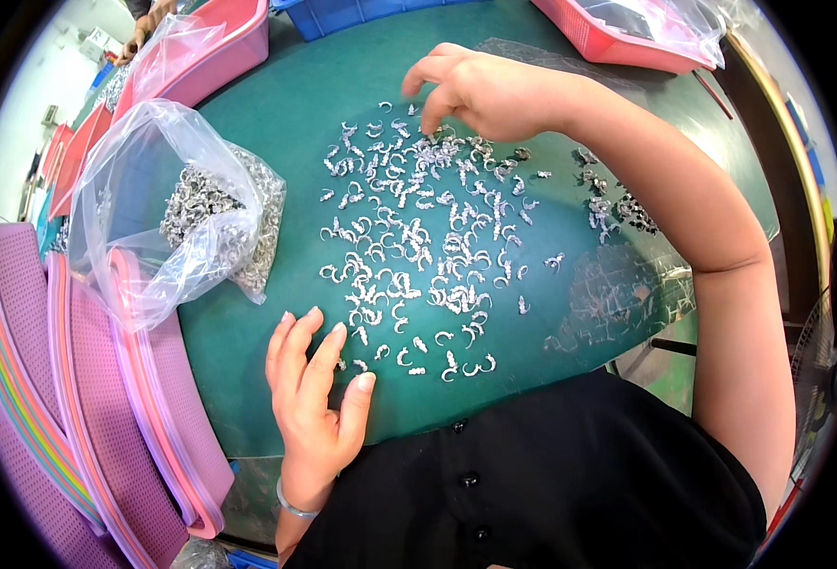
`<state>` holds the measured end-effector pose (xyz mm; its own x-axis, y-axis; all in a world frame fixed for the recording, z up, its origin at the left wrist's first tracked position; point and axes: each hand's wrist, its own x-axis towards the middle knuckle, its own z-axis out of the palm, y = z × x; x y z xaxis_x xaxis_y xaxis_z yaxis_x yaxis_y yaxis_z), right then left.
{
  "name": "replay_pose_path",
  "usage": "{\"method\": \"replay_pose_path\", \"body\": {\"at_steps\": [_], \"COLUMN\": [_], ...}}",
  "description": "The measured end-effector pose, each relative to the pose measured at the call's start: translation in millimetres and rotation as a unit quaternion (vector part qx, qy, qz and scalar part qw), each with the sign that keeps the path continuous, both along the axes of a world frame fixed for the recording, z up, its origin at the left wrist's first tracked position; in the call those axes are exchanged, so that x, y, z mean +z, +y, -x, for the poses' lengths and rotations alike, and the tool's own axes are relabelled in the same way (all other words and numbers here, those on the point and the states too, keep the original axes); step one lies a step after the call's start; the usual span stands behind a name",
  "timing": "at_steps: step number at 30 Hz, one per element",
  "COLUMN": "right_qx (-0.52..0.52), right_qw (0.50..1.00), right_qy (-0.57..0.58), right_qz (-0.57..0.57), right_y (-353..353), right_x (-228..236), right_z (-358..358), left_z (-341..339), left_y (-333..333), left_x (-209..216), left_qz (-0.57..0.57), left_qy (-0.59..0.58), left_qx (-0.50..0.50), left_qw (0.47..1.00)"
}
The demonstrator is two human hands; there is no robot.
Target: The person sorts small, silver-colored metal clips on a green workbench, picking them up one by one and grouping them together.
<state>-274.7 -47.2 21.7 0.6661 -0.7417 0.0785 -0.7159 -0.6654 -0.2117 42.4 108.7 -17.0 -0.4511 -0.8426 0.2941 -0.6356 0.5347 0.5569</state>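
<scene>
Picking among silvery pieces (pixel 461 298) appears to be the step in hand; the next move likely calls for a light fingertip pinch. The right grip (pixel 480 93) bends over their far side; whether it holds anything cannot be told. The left grip (pixel 312 400) is released, fingers spread, at the near left. The pieces, knobbly and C-shaped, lie scattered across the smooth green counter (pixel 240 379). Left: a crinkled clear bag (pixel 205 144) holding metallic bits (pixel 195 204).

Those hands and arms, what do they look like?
The left hand and right hand are gloveless. A silvery bangle circles the left wrist; none shows on the right. No sleeve covers the right forearm. The black top has buttons.
</scene>
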Motion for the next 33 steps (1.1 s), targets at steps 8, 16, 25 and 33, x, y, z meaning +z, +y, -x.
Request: {"method": "replay_pose_path", "body": {"at_steps": [8, 16, 25, 33], "right_qx": [0.036, 0.029, 0.015, 0.031], "right_qw": [0.999, 0.998, 0.999, 0.997], "right_qy": [-0.024, -0.048, -0.021, -0.037], "right_qz": [0.001, 0.008, 0.047, 0.052], "right_y": [16.8, 19.5, 17.4, 17.9], "right_x": [-1.6, -7.8, -11.4, -10.5], "right_z": [7.9, 4.5, 1.3, 2.5], "left_z": [0.0, 0.0, 0.4, 0.9], "left_y": [0.3, 0.4, 0.9, 1.1], "left_x": [0.3, -0.1, -0.2, 0.4], "left_qz": [0.001, -0.001, -0.003, -0.004], "left_qy": [-0.002, -0.002, 0.0, 0.0], "left_qx": [0.003, 0.005, 0.008, 0.008], "left_qw": [1.0, 1.0, 1.0, 1.0]}}
